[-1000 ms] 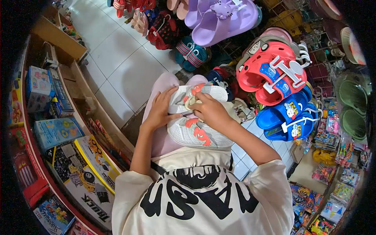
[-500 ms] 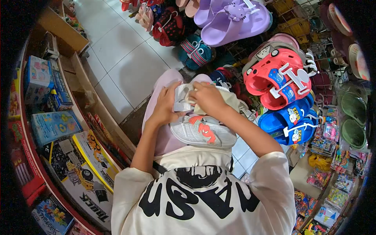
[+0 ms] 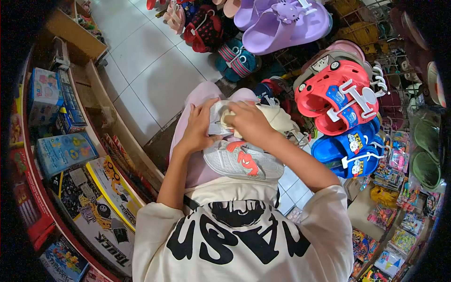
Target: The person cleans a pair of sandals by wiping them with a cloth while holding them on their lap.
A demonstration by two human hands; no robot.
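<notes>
On my lap lies a pair of pale grey-white sandals, the nearer sandal (image 3: pixel 221 162) with a red figure on its strap. My left hand (image 3: pixel 197 127) grips the left edge of the farther sandal (image 3: pixel 217 113), thumb towards the near side. Fingers bent and pressed together, my right hand (image 3: pixel 249 123) holds a cream cloth (image 3: pixel 275 115) against that sandal; part of the cloth spreads out to the right, beyond the wrist. My right fingertips are partly hidden in the sandal's opening.
Boxed toys, among them a yellow-edged box (image 3: pixel 115 188), fill the shelf on my left. Purple slides (image 3: pixel 268 35), red clogs (image 3: pixel 324 101) and blue slides (image 3: pixel 345 145) hang at the right, near my right arm. Tiled floor (image 3: pixel 155 70) lies ahead.
My right hand has shifted slightly with the cloth over the farther sandal. The hanging footwear appears slightly farther right. My left hand keeps its hold.
</notes>
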